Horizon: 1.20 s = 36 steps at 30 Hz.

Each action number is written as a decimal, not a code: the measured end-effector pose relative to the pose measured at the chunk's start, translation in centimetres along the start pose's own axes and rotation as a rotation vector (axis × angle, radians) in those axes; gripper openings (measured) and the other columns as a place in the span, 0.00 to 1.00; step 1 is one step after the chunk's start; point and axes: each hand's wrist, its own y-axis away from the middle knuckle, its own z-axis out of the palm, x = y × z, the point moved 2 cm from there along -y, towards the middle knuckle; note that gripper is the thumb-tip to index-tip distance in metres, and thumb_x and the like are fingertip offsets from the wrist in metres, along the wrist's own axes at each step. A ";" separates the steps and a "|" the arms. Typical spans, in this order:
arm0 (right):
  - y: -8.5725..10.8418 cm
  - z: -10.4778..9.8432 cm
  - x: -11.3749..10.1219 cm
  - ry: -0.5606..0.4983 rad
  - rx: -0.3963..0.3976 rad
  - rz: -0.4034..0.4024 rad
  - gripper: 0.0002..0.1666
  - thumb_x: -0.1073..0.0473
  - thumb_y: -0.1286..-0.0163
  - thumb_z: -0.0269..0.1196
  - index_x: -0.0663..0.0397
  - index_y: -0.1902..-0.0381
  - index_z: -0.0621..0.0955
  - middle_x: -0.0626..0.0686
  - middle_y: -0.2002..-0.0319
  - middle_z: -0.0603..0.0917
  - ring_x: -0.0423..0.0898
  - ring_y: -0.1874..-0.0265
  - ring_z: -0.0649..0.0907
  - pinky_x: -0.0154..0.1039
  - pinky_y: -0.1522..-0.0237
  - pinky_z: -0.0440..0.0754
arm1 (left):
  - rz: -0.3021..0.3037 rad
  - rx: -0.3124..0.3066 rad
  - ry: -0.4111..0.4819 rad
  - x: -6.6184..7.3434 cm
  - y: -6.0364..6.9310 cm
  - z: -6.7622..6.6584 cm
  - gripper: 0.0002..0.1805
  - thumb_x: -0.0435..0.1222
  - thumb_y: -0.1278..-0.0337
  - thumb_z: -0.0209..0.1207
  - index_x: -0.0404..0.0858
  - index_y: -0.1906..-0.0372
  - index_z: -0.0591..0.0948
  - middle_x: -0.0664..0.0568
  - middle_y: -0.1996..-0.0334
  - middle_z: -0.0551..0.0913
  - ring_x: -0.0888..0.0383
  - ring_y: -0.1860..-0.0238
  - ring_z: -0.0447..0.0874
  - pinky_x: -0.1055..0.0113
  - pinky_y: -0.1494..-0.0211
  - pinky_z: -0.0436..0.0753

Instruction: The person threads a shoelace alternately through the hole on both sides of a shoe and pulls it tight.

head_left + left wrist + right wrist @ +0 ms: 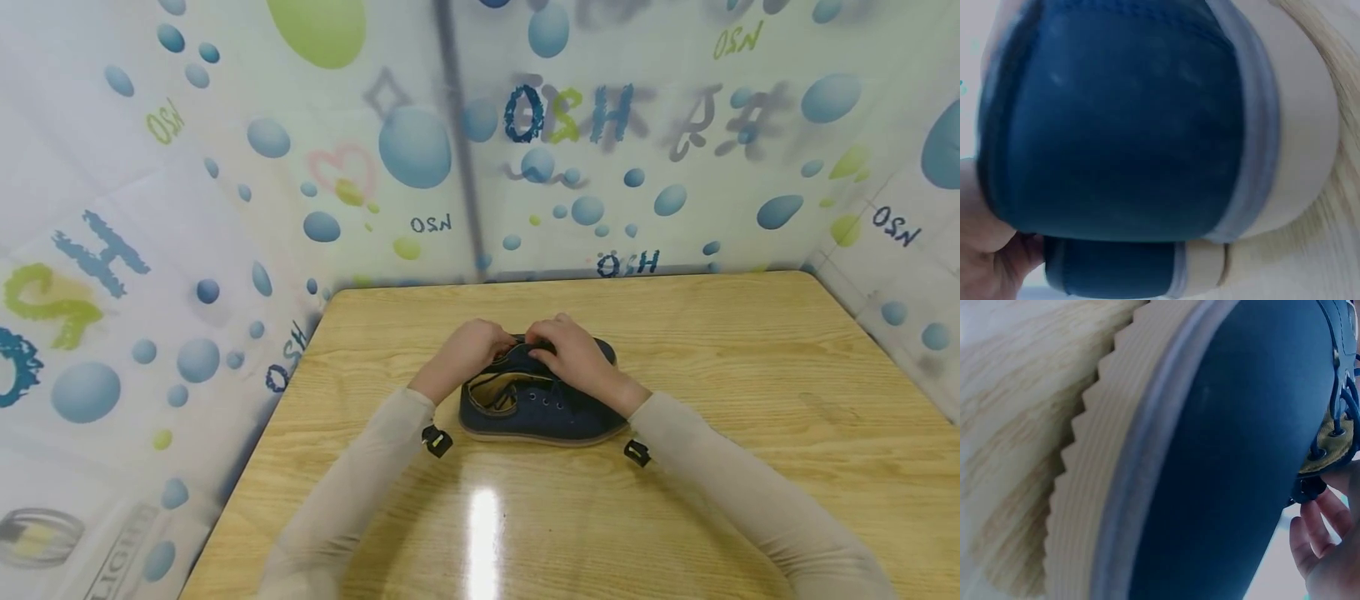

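Two navy lace-up shoes lie side by side on the table, toes to the right. The near shoe (pixel 540 423) has its tan lining and eyelets showing; the far shoe (pixel 606 350) is partly covered by the hands. My left hand (pixel 472 343) reaches over the near shoe's heel and grips the far shoe's collar. Curled fingers of my right hand (pixel 576 354) pinch the far shoe's upper near its lacing. In the left wrist view the near shoe's heel (pixel 1129 125) hides most of the fingers. The right wrist view shows its toe and ridged tan sole (pixel 1107 481) close up.
The wooden table (pixel 720 367) extends around the shoes, with a bright reflection in front of them. A patterned curtain (pixel 645 192) with blue and green drops stands behind the table and along its sides.
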 end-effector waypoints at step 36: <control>0.0 0.4 -0.1 -0.094 -0.004 0.128 0.13 0.62 0.32 0.65 0.54 0.53 0.75 0.56 0.56 0.81 0.50 0.62 0.80 0.43 0.60 0.80 | -0.054 -0.011 0.385 0.4 0.1 0.7 0.20 0.33 0.29 0.53 0.41 0.35 0.72 0.46 0.51 0.87 0.56 0.63 0.86 0.67 0.61 0.80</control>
